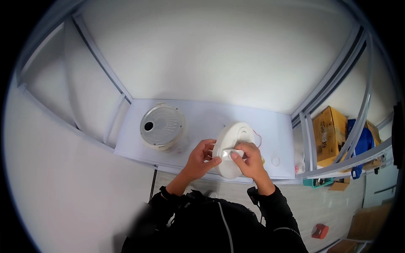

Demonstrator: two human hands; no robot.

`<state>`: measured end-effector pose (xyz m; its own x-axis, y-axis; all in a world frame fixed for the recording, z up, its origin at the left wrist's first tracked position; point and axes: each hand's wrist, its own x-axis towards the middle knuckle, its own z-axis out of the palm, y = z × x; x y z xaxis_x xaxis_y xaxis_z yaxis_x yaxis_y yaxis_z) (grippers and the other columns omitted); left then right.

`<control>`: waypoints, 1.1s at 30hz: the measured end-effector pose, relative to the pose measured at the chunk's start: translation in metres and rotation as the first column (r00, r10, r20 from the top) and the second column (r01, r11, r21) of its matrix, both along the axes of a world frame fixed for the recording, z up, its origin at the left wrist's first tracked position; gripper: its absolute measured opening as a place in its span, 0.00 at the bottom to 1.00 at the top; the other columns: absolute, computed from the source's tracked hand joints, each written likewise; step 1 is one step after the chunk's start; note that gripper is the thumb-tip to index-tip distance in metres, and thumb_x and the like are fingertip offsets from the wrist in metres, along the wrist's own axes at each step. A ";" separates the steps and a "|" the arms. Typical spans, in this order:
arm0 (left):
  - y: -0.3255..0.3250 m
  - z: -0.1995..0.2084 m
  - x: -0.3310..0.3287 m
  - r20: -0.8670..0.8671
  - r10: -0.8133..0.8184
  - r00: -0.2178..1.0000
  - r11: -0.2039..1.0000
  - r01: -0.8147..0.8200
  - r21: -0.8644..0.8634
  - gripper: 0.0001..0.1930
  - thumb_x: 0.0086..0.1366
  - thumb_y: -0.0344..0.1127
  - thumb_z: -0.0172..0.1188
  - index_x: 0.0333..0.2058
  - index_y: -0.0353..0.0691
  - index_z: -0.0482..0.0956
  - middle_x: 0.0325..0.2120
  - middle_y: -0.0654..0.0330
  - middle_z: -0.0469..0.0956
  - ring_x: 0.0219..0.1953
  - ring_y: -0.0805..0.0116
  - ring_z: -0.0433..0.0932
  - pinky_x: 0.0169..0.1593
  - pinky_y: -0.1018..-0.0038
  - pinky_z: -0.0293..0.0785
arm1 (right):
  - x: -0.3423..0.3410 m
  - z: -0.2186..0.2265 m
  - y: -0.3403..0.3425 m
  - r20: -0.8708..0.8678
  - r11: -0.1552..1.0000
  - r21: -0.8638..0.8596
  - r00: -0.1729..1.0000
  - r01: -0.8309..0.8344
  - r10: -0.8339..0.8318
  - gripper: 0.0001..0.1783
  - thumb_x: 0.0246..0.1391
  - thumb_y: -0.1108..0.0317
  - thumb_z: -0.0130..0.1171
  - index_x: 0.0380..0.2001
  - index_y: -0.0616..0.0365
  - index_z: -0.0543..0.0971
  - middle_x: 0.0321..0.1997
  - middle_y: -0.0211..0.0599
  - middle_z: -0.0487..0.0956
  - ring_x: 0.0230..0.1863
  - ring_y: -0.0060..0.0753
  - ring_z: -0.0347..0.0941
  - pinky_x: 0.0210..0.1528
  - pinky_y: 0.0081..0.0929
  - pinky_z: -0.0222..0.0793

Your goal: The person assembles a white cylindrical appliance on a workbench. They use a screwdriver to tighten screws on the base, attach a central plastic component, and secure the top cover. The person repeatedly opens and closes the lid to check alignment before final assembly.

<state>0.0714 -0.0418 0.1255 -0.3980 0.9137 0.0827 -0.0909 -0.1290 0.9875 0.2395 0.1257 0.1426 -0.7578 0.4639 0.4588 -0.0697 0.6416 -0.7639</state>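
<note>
A round white plastic housing [230,168] is held up at a tilt over the front part of the white table. My left hand [198,160] grips its left edge, thumb in front and fingers behind. My right hand [251,162] is closed on a small glossy white plastic piece [228,153], pressing it with the thumb against the housing's face. A thin reddish wire [260,137] sticks out past the housing's right side. To the left rests a round white appliance body [163,125] with a grey metal disc on top and a dark round hole in it.
A small clear ring [276,161] lies on the table [202,110] at right. Grey metal frame posts [306,143] flank the table. Beyond them are cardboard boxes [331,135], a blue bag [363,141] and a teal bin [318,182]. A red object [319,231] sits on the floor.
</note>
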 end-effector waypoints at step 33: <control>-0.111 0.068 -0.271 0.536 -0.057 0.842 0.998 0.033 0.053 0.31 0.79 0.45 0.52 0.73 0.37 0.56 0.63 0.51 0.73 0.63 0.55 0.78 0.63 0.55 0.78 | -0.250 0.113 -0.121 0.235 0.796 0.528 0.952 -0.296 0.198 0.22 0.41 0.47 0.75 0.35 0.46 0.80 0.35 0.24 0.72 0.48 0.35 0.67 0.60 0.51 0.45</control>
